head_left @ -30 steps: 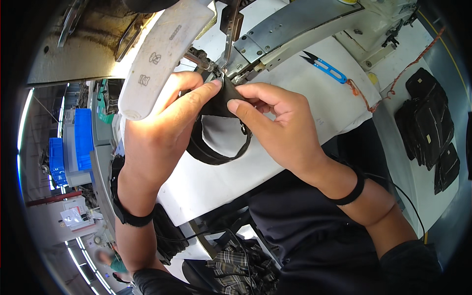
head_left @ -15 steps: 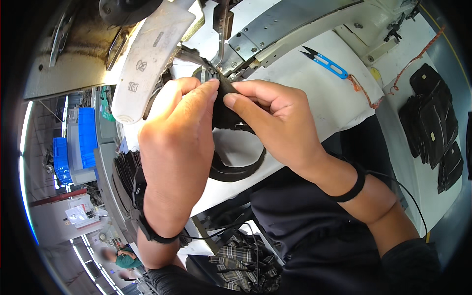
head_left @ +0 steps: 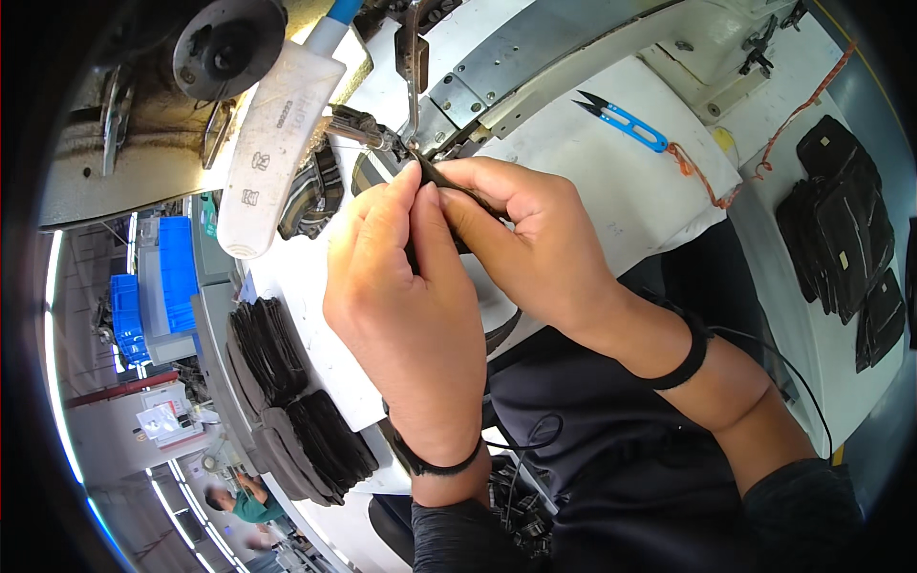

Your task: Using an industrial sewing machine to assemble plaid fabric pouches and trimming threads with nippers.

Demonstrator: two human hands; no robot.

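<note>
My left hand [head_left: 406,296] and my right hand [head_left: 521,239] meet at the needle area of a sewing machine [head_left: 497,67]. Both pinch a curved black fabric piece [head_left: 432,177] just below the presser foot [head_left: 413,57]. Most of the piece is hidden behind my fingers; a strip of it shows lower down at the table edge. Each wrist wears a black band.
Blue thread snips [head_left: 621,119] on an orange cord lie on the white table [head_left: 650,201] to the right. Stacks of black cut pieces sit at far right [head_left: 845,229] and lower left [head_left: 287,401]. Blue crates [head_left: 177,272] stand at left. Another person [head_left: 234,501] is far below left.
My hands have drawn close together and moved up to the presser foot. The black piece, earlier hanging open as a loop below my hands, is now bunched between my fingers.
</note>
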